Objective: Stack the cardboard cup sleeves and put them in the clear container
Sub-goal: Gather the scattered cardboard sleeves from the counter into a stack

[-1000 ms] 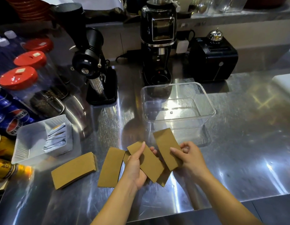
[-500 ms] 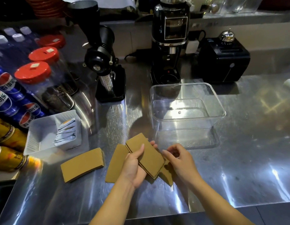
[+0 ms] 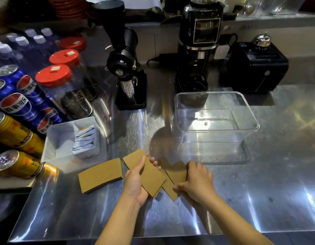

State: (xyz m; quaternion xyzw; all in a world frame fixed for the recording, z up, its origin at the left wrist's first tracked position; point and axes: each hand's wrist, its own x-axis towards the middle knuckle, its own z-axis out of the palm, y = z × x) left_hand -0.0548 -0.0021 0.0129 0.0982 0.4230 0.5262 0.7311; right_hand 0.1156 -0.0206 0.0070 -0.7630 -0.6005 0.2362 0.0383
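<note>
My left hand point(image 3: 136, 183) grips a small stack of brown cardboard cup sleeves point(image 3: 147, 174), thumb on top, held slanted just above the steel counter. To its right, my right hand point(image 3: 197, 183) lies over two overlapping sleeves point(image 3: 176, 175) on the counter, its fingers closed on their edge. One more sleeve point(image 3: 102, 175) lies flat by itself to the left. The clear container point(image 3: 250, 121) stands open with nothing in it, behind my right hand.
A white tray point(image 3: 56, 147) of sachets sits at the left, with soda cans point(image 3: 17, 103) and red-lidded jars point(image 3: 54, 75) behind it. Two black coffee grinders point(image 3: 128, 68) and a black box point(image 3: 255, 68) line the back. The counter's front edge is close below my arms.
The sleeve my right hand held went onto the stack in my left hand. My right hand then dropped onto the sleeves lying on the counter. The stack shifted left.
</note>
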